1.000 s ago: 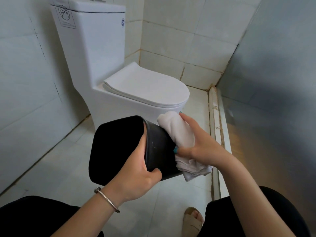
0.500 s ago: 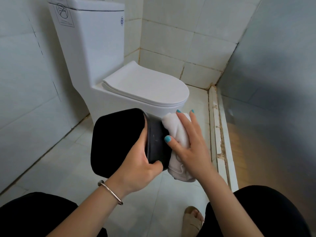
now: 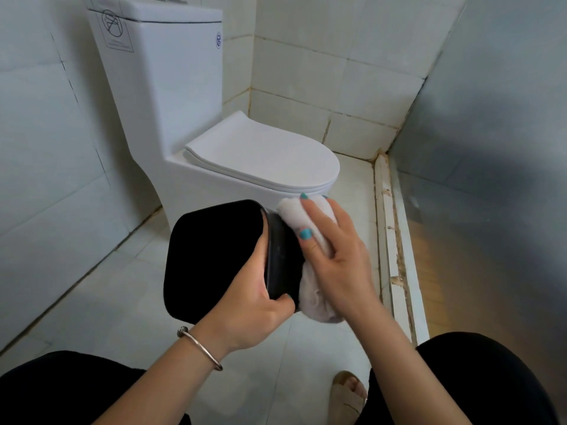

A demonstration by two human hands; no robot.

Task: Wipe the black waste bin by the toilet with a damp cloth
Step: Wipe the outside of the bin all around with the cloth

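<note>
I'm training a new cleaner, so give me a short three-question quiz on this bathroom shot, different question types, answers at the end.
1. True or false: the black plastic waste bin stands on the floor.
2. Which hand presses the white folded cloth against the bin? A left hand B right hand
3. Fill in: the lid of the white ceramic toilet is ____.

Key: 1 false, it is held up, tilted on its side. 2 B. 3 closed.

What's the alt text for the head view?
A left hand grips a tipped black waste bin by its rim while the right hand presses a white cloth against its side, before a closed white toilet.
</note>
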